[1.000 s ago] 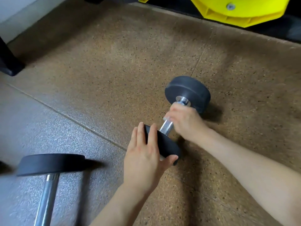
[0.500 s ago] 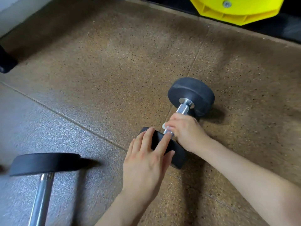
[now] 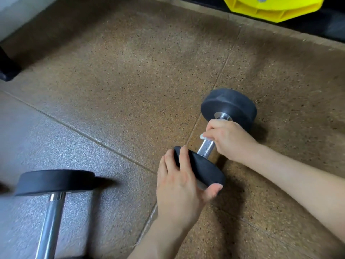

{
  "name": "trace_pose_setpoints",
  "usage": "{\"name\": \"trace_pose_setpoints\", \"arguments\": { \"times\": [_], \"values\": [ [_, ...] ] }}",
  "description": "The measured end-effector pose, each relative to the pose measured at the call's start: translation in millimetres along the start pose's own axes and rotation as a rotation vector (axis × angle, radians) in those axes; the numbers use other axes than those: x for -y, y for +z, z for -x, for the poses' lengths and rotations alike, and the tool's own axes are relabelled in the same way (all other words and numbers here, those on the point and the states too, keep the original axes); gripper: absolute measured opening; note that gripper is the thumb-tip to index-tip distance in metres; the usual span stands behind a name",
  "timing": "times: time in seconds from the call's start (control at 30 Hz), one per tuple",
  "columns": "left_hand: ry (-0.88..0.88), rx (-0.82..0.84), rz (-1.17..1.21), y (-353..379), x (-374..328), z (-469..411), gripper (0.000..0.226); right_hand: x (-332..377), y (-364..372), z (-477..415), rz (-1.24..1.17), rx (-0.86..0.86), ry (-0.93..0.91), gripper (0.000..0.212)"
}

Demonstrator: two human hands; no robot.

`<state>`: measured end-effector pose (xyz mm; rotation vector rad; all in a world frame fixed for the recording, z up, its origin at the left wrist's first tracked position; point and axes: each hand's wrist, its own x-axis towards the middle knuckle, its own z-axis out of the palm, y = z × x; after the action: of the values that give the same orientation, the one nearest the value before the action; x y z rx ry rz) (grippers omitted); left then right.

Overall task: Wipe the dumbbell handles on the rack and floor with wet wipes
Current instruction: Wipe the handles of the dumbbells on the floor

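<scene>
a small dumbbell (image 3: 214, 141) lies on the brown floor (image 3: 130, 81). the left hand (image 3: 179, 186) grips its near black end, fingers on top and thumb under. the right hand (image 3: 227, 141) is curled round the shiny handle (image 3: 206, 149) with a bit of white wet wipe (image 3: 202, 136) peeking out. another dumbbell (image 3: 54, 184) lies at the lower left.
</scene>
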<state>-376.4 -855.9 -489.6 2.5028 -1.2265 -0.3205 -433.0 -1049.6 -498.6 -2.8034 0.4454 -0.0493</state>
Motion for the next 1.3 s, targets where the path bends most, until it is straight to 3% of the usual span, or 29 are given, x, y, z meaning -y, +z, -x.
{"name": "trace_pose_setpoints", "arguments": {
  "times": [0.07, 0.2, 0.27, 0.33, 0.4, 0.5, 0.63, 0.8, 0.9, 1.0, 1.1, 1.23, 1.3],
  "values": [
    [-0.008, 0.015, -0.001, 3, -3, 2, 0.108, -9, -2, 0, 0.073, 0.001, 0.0, 0.021],
    [-0.05, 0.061, -0.019, 7, -13, 8, 0.104, -11, 3, -2, 0.11, -0.215, 0.252, 0.018],
    [-0.046, 0.054, -0.013, 8, -15, 11, 0.1, 4, 13, 9, 0.042, -0.169, 0.209, 0.02],
    [-0.033, -0.001, 0.158, 9, -9, 10, 0.086, 6, 12, 17, -0.008, -0.1, 0.091, 0.023],
    [-0.077, 0.008, 0.446, 5, -2, 1, 0.071, -12, 7, 9, 0.051, -0.141, 0.129, 0.02],
    [-0.154, 0.076, 0.582, 4, 5, -8, 0.086, -16, 6, 6, 0.092, -0.207, 0.307, 0.017],
    [-0.109, 0.067, 0.443, 4, -2, -4, 0.103, 2, 8, 27, 0.009, -0.079, 0.087, 0.02],
    [-0.151, 0.179, 0.363, 3, -9, -10, 0.122, -24, 2, 18, 0.107, -0.204, 0.369, 0.018],
    [-0.279, 0.305, 0.515, 1, -4, -21, 0.119, -6, 14, 43, 0.006, -0.223, 0.289, 0.019],
    [-0.292, 0.402, 0.633, 3, -8, -17, 0.121, -29, 10, 45, 0.016, -0.276, 0.277, 0.02],
    [-0.249, 0.377, 0.492, 4, -21, -10, 0.125, -29, 8, 51, 0.033, -0.315, 0.408, 0.011],
    [-0.141, 0.36, 0.258, 6, -39, 1, 0.132, -23, 9, 70, 0.065, -0.187, 0.222, 0.016],
    [-0.137, 0.369, 0.337, 8, -41, 6, 0.118, -37, 1, 66, 0.084, -0.206, 0.253, 0.013]
  ]
}}
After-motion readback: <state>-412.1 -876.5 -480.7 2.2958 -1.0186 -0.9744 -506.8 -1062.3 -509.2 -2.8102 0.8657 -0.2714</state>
